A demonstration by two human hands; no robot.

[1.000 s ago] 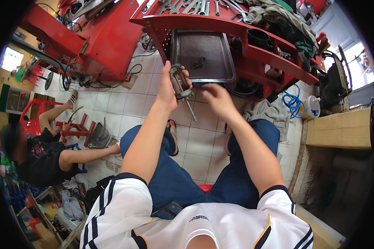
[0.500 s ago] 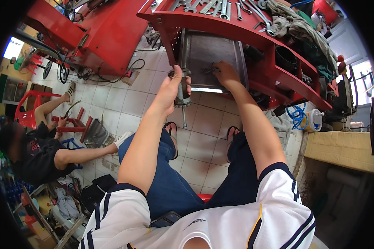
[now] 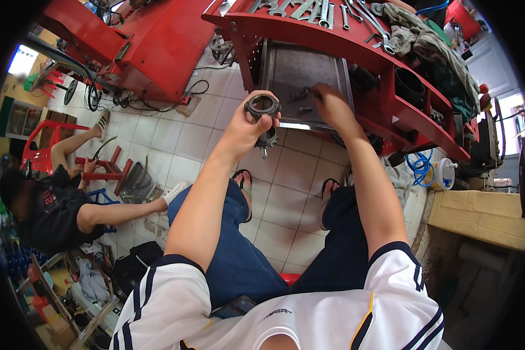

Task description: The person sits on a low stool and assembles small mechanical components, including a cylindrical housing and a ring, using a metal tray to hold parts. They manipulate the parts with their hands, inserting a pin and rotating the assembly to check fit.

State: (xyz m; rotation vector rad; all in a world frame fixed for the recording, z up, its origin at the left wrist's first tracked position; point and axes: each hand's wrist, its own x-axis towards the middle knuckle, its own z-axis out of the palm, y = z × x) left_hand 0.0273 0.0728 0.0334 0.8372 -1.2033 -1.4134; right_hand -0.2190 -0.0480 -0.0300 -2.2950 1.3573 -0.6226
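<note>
My left hand (image 3: 248, 126) is wrapped round a hollow, cylindrical metal part (image 3: 263, 105). Its round open end faces up, and a short shaft sticks out at its lower end, above the floor. Over the grey metal tray (image 3: 280, 64), my right hand (image 3: 333, 108) is lowered with its fingers curled together. Whatever they may hold is hidden. Close to those fingertips, small dark metal pieces (image 3: 299, 93) and a bolt-like piece (image 3: 305, 109) lie on the tray.
A red tool cart (image 3: 309, 26) with several wrenches (image 3: 326, 13) and rags (image 3: 431, 44) stands ahead. Left of it is a big red machine (image 3: 157, 52) with cables. At left sits another person (image 3: 46, 210). A cardboard box (image 3: 478, 219) and a white bucket (image 3: 443, 174) are at right.
My left hand has tipped the metal part so its open end now shows. My right hand has drawn back a little from the small pieces, uncovering the bolt-like one.
</note>
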